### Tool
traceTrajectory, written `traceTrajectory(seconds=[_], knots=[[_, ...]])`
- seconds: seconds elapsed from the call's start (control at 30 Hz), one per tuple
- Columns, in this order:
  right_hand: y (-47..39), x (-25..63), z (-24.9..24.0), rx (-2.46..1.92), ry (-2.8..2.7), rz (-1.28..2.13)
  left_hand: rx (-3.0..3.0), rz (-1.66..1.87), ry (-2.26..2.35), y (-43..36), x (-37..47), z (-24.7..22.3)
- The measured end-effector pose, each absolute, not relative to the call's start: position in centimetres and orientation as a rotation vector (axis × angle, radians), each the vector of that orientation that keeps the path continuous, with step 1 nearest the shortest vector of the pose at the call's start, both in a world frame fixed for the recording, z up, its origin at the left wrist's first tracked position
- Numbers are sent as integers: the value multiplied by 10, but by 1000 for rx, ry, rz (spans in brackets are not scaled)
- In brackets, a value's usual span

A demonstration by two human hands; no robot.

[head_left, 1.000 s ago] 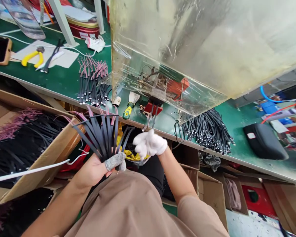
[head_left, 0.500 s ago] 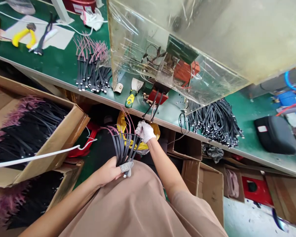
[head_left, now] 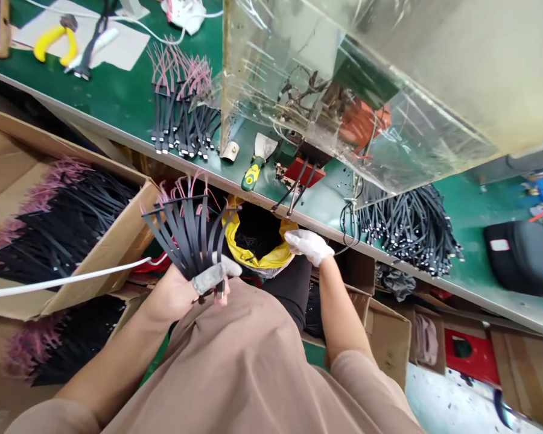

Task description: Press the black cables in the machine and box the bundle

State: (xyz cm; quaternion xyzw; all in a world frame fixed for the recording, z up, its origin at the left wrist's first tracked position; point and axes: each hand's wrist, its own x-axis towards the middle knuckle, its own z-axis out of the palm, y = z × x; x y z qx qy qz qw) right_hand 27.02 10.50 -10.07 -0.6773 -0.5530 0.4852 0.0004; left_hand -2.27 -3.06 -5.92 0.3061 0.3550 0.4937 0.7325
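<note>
My left hand, with wrapped finger and thumb tips, is closed around a fan of flat black cables. Pink wires stick out from their far ends, and the near ends are mostly hidden in the grip. On my right hand is a white glove; its fingers stretch leftward at the right rim of a bin lined with a yellow bag. I see nothing held in that hand. Small dark scraps lie inside the bin. Above it, two dark cables hang from a red block at the bench edge.
On the green bench lie a scraper, yellow-handled pliers, cable piles and a black case. A clear plastic guard overhangs it. Left stands a cardboard box of cables; a white cord crosses it.
My left hand has raised the cables and moved left, away from the bin. My right hand has left the cable ends, shifted right and straightened its fingers. The view has shifted slightly.
</note>
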Motion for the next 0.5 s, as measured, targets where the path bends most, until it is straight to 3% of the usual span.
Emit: traceTrajectory(seconds=[0.07,0.13,0.33,0.5], knots=[[100,288,-73,-1972,-1548,1677,620,1161,713,-18,-17,-58],[98,309,-47,-1828,-1408,1609,536,1205,711,-8,-11,-59],[132,388,0,-2131,-1626,288,495,1311,773,14,2,-53],[192,417,-10,-2367,-1853,-113,579,1246,633,25,9,-44]])
